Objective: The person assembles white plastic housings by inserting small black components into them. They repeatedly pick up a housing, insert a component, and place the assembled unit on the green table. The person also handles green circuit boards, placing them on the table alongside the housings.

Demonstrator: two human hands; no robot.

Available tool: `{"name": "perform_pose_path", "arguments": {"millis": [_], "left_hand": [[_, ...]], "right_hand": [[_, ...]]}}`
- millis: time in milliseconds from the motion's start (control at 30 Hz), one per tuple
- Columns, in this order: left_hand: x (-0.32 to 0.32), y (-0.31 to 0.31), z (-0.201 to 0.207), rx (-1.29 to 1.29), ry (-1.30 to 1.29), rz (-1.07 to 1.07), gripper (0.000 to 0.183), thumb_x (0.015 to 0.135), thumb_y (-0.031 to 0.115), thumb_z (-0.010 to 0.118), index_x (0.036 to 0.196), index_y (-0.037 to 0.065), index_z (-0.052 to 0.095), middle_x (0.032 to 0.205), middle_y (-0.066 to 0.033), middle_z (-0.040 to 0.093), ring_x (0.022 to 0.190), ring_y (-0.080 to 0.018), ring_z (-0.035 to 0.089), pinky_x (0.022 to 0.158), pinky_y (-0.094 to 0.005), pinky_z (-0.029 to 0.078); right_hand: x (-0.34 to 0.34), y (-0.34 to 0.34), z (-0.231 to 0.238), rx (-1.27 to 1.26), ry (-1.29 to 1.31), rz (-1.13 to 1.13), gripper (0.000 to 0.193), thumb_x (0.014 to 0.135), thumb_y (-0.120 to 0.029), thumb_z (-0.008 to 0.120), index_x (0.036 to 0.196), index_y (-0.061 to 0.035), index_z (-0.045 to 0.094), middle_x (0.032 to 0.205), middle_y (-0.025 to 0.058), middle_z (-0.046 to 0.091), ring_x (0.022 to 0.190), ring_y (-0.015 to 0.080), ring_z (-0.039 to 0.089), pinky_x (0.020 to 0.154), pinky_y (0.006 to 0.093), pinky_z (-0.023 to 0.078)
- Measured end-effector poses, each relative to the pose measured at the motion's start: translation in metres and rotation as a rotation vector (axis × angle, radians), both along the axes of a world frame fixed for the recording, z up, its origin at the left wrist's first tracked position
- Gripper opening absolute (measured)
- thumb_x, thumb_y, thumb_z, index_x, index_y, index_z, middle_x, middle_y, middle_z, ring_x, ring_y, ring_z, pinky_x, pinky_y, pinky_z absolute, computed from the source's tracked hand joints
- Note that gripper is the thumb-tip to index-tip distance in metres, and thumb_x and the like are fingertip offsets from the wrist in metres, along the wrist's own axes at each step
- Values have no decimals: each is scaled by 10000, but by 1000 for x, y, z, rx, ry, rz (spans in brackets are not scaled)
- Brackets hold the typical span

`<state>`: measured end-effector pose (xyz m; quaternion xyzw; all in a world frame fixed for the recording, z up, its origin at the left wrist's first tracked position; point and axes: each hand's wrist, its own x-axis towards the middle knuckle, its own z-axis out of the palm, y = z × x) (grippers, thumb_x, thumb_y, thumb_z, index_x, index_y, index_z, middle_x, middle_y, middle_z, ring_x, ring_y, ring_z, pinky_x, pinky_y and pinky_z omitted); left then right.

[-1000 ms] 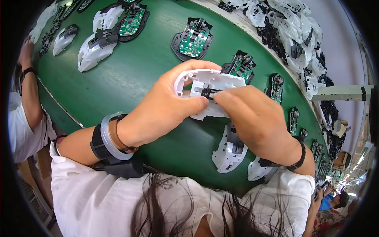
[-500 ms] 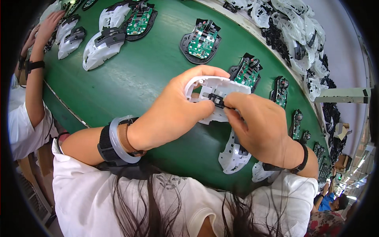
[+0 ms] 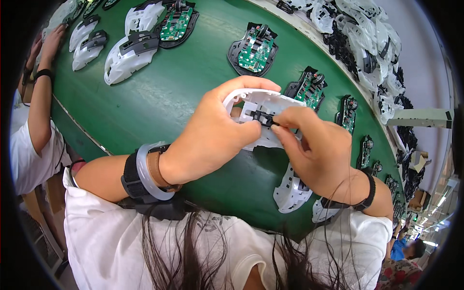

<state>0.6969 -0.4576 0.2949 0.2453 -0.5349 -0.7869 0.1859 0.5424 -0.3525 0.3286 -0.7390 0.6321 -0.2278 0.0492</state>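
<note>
My left hand (image 3: pixel 208 133) grips a white plastic mouse shell (image 3: pixel 263 95), its hollow inner side turned up toward me. The fingers lie behind the shell's far edge and the thumb rests inside. A small black plastic piece (image 3: pixel 262 117) sits across the middle of the shell's inside. With thumb and forefinger my right hand (image 3: pixel 321 150) pinches the right end of that piece. Past my hands, black mouse bases with green circuit boards (image 3: pixel 254 50) lie on the green work surface (image 3: pixel 193 67). Below my right hand lies another white mouse shell (image 3: pixel 293 192).
White shells with dark grey tops (image 3: pixel 129 55) lie at the far left. A heap of white and black plastic parts (image 3: pixel 372 53) lines the far right edge. A pale beam (image 3: pixel 420 117) juts in at right. Another person's arm (image 3: pixel 41 101) reaches over the left end.
The bases and shells on the surface appear slightly farther right. My right fingertips have shifted a little along the black piece, showing more of it. My left hand keeps its hold.
</note>
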Motion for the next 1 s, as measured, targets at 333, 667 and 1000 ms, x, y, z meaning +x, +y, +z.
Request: {"name": "perform_pose_path", "arguments": {"millis": [333,667,1000], "left_hand": [[2,-3,6,-203,57,24,403,756,-86,541,1149,1,525,1113,-83,604,1013,-147,586,886,-281,479],[5,-1,11,-142,56,-4,461,753,-45,559,1208,-4,496,1158,-85,585,1033,-144,574,888,-286,475],[6,1,5,31,-63,-7,500,751,-30,555,1241,15,467,1172,-85,576,1025,-133,569,890,-283,474]], "right_hand": [[-12,-6,9,71,-359,-14,481,748,-116,769,1140,-20,508,1028,72,587,936,136,566,769,258,459],[-18,-5,4,383,-840,-110,385,800,-61,719,1096,10,483,993,37,546,927,88,528,813,224,430],[-14,-12,0,523,-701,-180,285,823,-66,687,980,-35,450,833,-26,486,782,41,454,699,199,388]]}}
